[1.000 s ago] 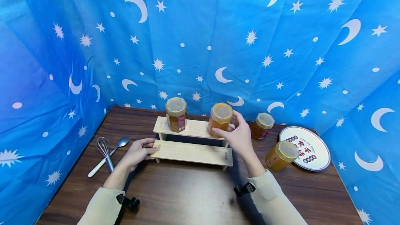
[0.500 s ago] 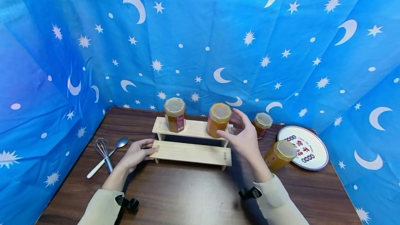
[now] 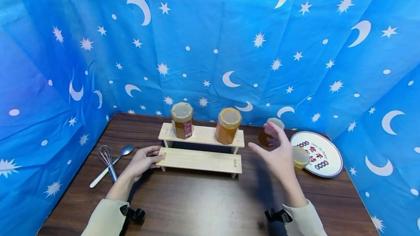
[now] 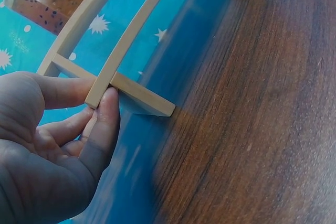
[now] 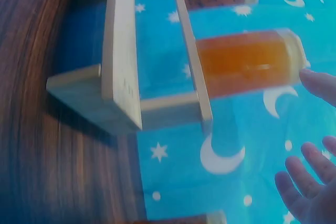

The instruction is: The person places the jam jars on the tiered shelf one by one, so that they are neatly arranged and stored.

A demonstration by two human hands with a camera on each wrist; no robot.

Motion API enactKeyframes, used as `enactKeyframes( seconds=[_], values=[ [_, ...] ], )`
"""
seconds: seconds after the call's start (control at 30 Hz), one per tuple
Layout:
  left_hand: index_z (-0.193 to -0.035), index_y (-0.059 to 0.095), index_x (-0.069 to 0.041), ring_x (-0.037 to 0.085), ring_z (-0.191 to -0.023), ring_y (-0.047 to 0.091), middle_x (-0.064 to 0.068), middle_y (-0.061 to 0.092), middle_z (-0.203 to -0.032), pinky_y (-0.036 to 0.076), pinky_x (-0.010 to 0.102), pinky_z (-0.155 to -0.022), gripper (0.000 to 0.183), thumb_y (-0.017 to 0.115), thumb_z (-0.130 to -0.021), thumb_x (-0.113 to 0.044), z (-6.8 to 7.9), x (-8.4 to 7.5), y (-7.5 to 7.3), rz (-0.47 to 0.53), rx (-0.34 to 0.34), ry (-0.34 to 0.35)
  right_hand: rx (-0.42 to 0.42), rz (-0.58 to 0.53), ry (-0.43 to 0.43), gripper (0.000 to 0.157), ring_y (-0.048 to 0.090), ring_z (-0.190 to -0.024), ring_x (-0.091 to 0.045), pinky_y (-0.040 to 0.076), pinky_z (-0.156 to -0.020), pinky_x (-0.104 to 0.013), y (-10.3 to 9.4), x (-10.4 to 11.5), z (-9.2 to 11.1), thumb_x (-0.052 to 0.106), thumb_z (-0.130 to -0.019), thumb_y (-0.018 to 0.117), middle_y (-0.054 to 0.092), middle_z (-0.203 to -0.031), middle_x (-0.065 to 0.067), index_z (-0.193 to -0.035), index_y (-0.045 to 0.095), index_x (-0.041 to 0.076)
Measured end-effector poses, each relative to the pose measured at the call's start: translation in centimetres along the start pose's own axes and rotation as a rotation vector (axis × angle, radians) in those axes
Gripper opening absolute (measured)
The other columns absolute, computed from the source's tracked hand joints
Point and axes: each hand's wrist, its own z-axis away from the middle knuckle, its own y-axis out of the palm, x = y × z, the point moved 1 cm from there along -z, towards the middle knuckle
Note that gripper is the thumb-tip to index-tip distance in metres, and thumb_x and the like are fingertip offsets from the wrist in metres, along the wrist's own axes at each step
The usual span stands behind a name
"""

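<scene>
A two-tier wooden shelf [image 3: 200, 160] stands on the table. My left hand [image 3: 141, 163] pinches the left end of its lower tier between thumb and finger, which the left wrist view shows closely. On the upper tier sit two lidded jars: one with dark specks and a pink label [image 3: 182, 123] at the left, an amber one [image 3: 228, 128] at the right. My right hand [image 3: 279, 156] is right of the shelf in the air, fingers spread and holding nothing. Behind its fingers, partly hidden, stands a darker jar [image 3: 263, 138]; its wrist partly covers another amber jar [image 3: 301, 158].
An oval white plate [image 3: 333, 152] with red writing lies at the right, beside the amber jar. At the left, a whisk [image 3: 109, 161] and a white-handled spoon [image 3: 126, 150] lie crossed. A blue curtain with moons and stars [image 3: 203, 46] hangs behind the table.
My right hand has let go of the amber jar on the upper tier and moved right, towards the jars there. The jar stays on the shelf. My left hand keeps its hold.
</scene>
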Motion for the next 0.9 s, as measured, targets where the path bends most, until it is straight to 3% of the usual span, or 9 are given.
enactKeyframes(
  seconds=[0.1, 0.27, 0.37, 0.5, 0.7, 0.9],
  values=[
    [-0.151, 0.044, 0.008, 0.022, -0.101, 0.068, 0.029, 0.051, -0.142, 0.062, 0.033, -0.081, 0.056, 0.066, -0.101, -0.007, 0.0, 0.1, -0.1, 0.002, -0.003, -0.006, -0.082, 0.008, 0.038, 0.077, 0.058, -0.127, -0.02, 0.047, -0.103, -0.027, -0.9, -0.6, 0.6, 0.02, -0.08, 0.094, 0.064, -0.139, -0.005, -0.147, 0.057, 0.017],
    [-0.151, 0.043, 0.008, 0.021, -0.102, 0.069, 0.03, 0.05, -0.143, 0.062, 0.034, -0.081, 0.057, 0.066, -0.101, -0.006, -0.1, -0.1, -0.1, 0.009, 0.0, -0.007, -0.277, 0.031, 0.059, 0.071, 0.057, -0.123, -0.016, 0.042, -0.102, -0.022, -1.9, -2.2, 1.5, 0.013, -0.077, 0.095, 0.067, -0.134, -0.005, -0.14, 0.062, 0.009],
    [-0.151, 0.044, 0.008, 0.021, -0.101, 0.069, 0.029, 0.051, -0.143, 0.062, 0.033, -0.081, 0.056, 0.066, -0.101, -0.005, -0.1, -0.1, -0.1, 0.018, -0.006, -0.016, -0.406, 0.034, 0.017, 0.068, 0.056, -0.123, -0.014, 0.041, -0.105, -0.026, -2.3, -3.2, 2.0, 0.007, -0.074, 0.095, 0.067, -0.132, -0.005, -0.135, 0.066, 0.005],
    [-0.151, 0.043, 0.008, 0.021, -0.1, 0.069, 0.03, 0.05, -0.143, 0.062, 0.033, -0.081, 0.057, 0.066, -0.101, -0.005, -0.1, -0.1, 0.1, 0.021, 0.0, -0.02, -0.549, 0.06, -0.023, 0.068, 0.053, -0.127, -0.014, 0.039, -0.109, -0.032, -2.6, -4.5, 2.6, 0.008, -0.072, 0.096, 0.066, -0.133, -0.004, -0.134, 0.068, 0.008],
    [-0.151, 0.044, 0.008, 0.02, -0.1, 0.069, 0.029, 0.05, -0.143, 0.062, 0.032, -0.08, 0.056, 0.065, -0.101, -0.004, -0.1, -0.2, 0.1, 0.021, -0.007, -0.024, -0.63, 0.12, 0.017, 0.08, 0.04, -0.136, -0.016, 0.033, -0.111, -0.036, -2.4, -6.7, 3.7, 0.019, -0.073, 0.097, 0.054, -0.145, -0.002, -0.144, 0.06, 0.02],
    [-0.151, 0.044, 0.008, 0.02, -0.1, 0.069, 0.029, 0.051, -0.142, 0.062, 0.033, -0.081, 0.056, 0.065, -0.101, -0.005, -0.1, -0.1, 0.0, 0.01, -0.007, -0.018, -0.656, 0.134, 0.113, 0.095, 0.034, -0.139, -0.017, 0.028, -0.116, -0.035, -1.8, -8.9, 4.8, 0.019, -0.071, 0.098, 0.046, -0.15, -0.004, -0.152, 0.048, 0.022]
  ],
)
